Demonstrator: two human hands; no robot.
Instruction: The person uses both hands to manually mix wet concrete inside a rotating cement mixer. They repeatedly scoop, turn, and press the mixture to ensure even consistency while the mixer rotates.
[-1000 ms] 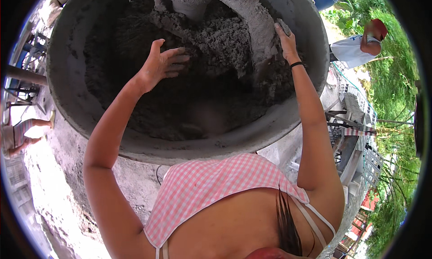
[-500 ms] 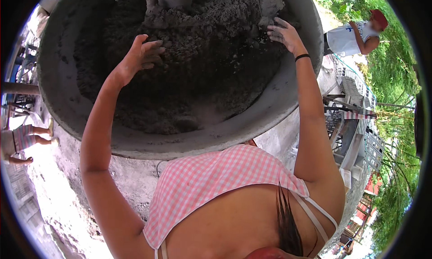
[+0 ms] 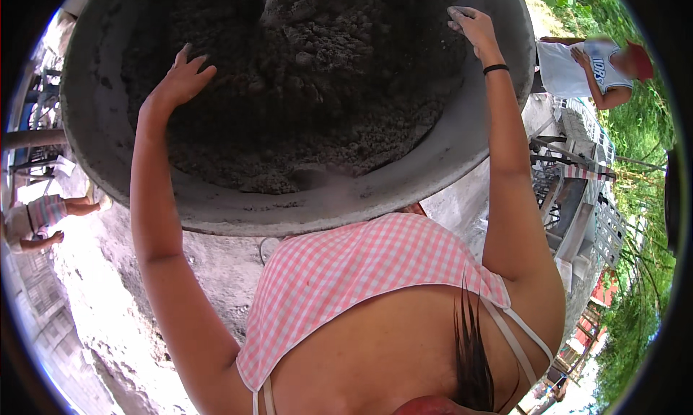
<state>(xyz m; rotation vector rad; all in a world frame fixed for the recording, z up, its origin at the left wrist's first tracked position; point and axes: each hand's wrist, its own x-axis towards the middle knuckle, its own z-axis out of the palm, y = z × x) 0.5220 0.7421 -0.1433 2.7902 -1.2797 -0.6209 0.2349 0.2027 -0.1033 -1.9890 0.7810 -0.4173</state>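
Note:
A big round grey basin (image 3: 303, 213) fills the upper part of the view, heaped with dark grey wet cement mix (image 3: 310, 83). My left hand (image 3: 180, 79) lies flat on the mix at its left side, fingers spread. My right hand (image 3: 473, 25) reaches the upper right of the heap, fingers curled against the mix and smeared with grey; a black band sits on that wrist. Neither hand holds a tool. Both my forearms rise from the lower edge, either side of my pink checked top.
Rough grey concrete ground (image 3: 108, 321) lies under the basin. A person in a white shirt and red cap (image 3: 595, 65) stands at the upper right beside green plants. Another person (image 3: 40, 220) crouches at the far left. Wooden frames and boards (image 3: 577, 206) stand at the right.
The basin has come closer and fills more of the view. My left hand has slid left and down on the mix; my right hand has shifted up to the right of the heap.

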